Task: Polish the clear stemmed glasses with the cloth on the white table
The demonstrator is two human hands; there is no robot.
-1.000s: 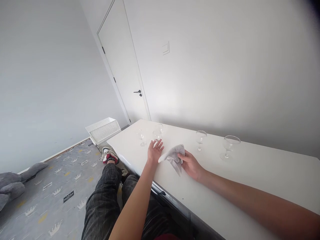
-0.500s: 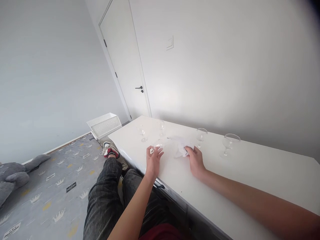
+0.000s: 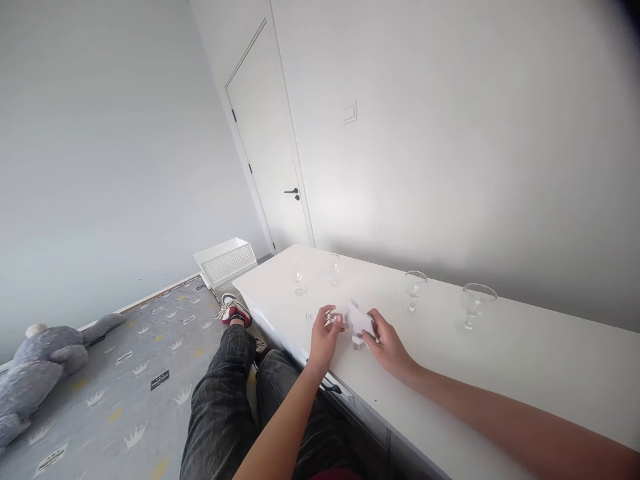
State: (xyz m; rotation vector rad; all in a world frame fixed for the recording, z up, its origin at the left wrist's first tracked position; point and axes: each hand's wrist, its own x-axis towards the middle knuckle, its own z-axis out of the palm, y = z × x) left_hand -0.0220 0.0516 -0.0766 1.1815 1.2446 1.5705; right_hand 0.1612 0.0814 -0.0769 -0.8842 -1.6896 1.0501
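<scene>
So the left hand [image 3: 324, 341] is curling its fingers around what's looking like a stemmed glass [image 3: 331, 317], mostly hidden, over the near side of the white table [image 3: 530, 380], probably for steadying it. The right hand [image 3: 391, 343] is pinching a pale cloth [image 3: 361, 321] just beside it, presumably keeping fabric between fingers and glass. Two upright goblets [image 3: 299, 275] are standing far left, two balloon glasses [image 3: 416, 287] farther right, likely leaving elbow room between.

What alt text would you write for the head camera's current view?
A person's left hand holds a clear glass while the right hand holds a pale, blurred cloth at it. Four more stemmed glasses stand upright on the white table, with a door beyond.
</scene>
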